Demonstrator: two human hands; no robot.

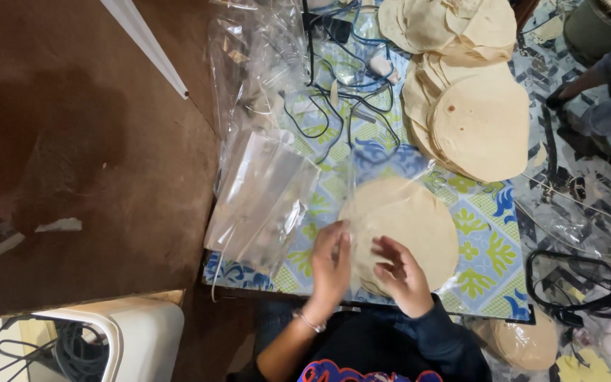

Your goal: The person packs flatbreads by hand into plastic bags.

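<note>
Two hands at lower centre of the frame, both on one item.

Item 1: stack of round flatbreads [408, 223], lying on the patterned tablecloth [486, 272] at centre-right, inside or half inside a clear plastic bag [383, 166] whose film rises toward the upper centre. Whether the stack sits fully in the bag, you cannot tell from here.

Item 2: your left hand [332, 263], fingers straight and together, pressed flat against the stack's left edge; a thin bracelet shows at the wrist.

Item 3: your right hand [402, 277], fingers loosely spread and curled over the stack's near edge, resting on it, not clamped.

Item 4: pile of empty clear bags [263, 201], just left of the stack, touching the table's left edge.

Item 5: loose flatbreads [479, 127] in overlapping heaps, upper right, well apart from your hands.

Item 6: tangle of dark cables [334, 99], upper centre.

Step in hand, as judged: bagging one counted stack, squaring its edges inside the film. The next move calls for a steady hold on the bag's mouth and an even push, so the rounds stay aligned.
</note>
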